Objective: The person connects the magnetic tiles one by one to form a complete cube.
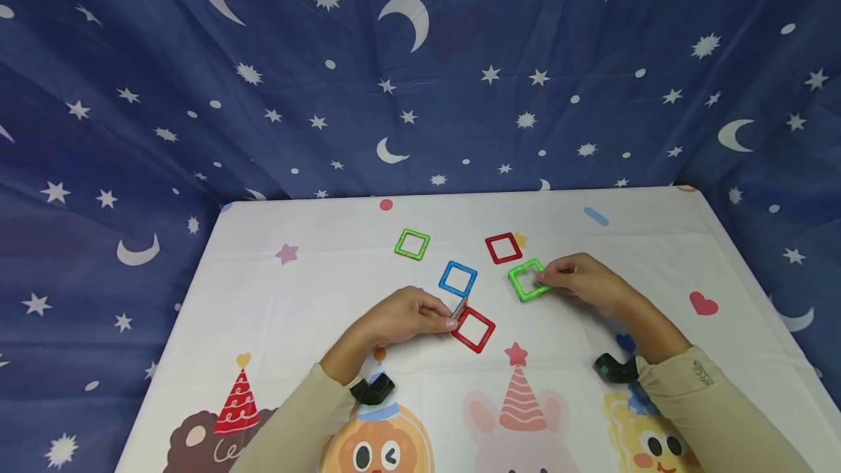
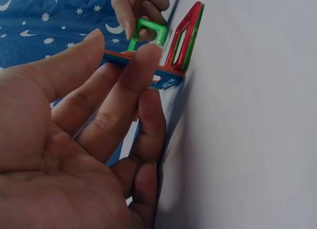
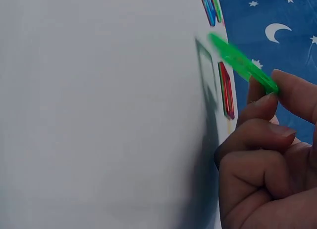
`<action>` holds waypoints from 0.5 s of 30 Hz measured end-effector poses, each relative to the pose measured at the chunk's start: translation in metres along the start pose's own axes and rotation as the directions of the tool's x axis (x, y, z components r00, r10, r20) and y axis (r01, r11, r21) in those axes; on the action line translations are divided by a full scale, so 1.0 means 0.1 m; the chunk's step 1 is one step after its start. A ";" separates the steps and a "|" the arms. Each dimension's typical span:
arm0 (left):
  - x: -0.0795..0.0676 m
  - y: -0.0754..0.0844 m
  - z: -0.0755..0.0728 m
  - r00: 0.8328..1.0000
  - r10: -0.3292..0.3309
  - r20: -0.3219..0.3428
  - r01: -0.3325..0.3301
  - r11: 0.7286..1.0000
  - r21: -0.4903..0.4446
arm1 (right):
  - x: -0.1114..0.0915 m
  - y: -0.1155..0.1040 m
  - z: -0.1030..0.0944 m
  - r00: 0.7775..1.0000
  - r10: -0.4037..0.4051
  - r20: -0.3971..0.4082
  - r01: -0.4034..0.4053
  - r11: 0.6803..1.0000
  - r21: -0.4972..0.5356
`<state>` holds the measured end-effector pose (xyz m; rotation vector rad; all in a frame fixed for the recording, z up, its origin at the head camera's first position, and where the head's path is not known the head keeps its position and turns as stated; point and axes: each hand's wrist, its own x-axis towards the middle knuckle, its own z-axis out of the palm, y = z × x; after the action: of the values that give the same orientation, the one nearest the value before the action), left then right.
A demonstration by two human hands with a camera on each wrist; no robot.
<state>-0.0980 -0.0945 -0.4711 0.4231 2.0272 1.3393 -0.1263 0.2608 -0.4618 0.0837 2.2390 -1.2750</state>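
In the head view my left hand (image 1: 410, 318) holds an upright square magnetic tile (image 1: 461, 307) by its side; it appears nearly edge-on. A red square tile (image 1: 474, 330) lies flat against its right side, and a blue square tile (image 1: 458, 279) lies just beyond it. The left wrist view shows the held tile's red-and-blue edges (image 2: 171, 76), partly hidden by my fingers. My right hand (image 1: 585, 279) pinches a green square tile (image 1: 528, 280) between thumb and fingers. In the right wrist view this green tile (image 3: 245, 63) is raised off the table, its shadow below.
Another green square tile (image 1: 412, 244) lies farther back on the left, and another red one (image 1: 504, 247) at the back right, close beyond the held green tile. The white table cover (image 1: 315, 312) has printed cartoon figures. A blue starry curtain (image 1: 453, 93) hangs behind the table.
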 end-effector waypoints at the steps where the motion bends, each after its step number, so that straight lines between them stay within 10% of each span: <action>1: 0.00 0.01 0.00 1.000 0.001 0.001 -0.001 1.000 -0.002 | 0.00 -0.01 0.01 0.999 -0.005 0.032 0.004 0.999 0.037; 15: -0.01 0.02 0.01 1.000 -0.014 0.011 0.014 0.999 -0.042 | 0.03 -0.20 0.45 0.979 -0.082 0.189 0.060 0.991 0.116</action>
<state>-0.0971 -0.0934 -0.4689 0.3961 1.9862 1.3656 -0.1153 0.2125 -0.4654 -0.0775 2.0226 -1.3822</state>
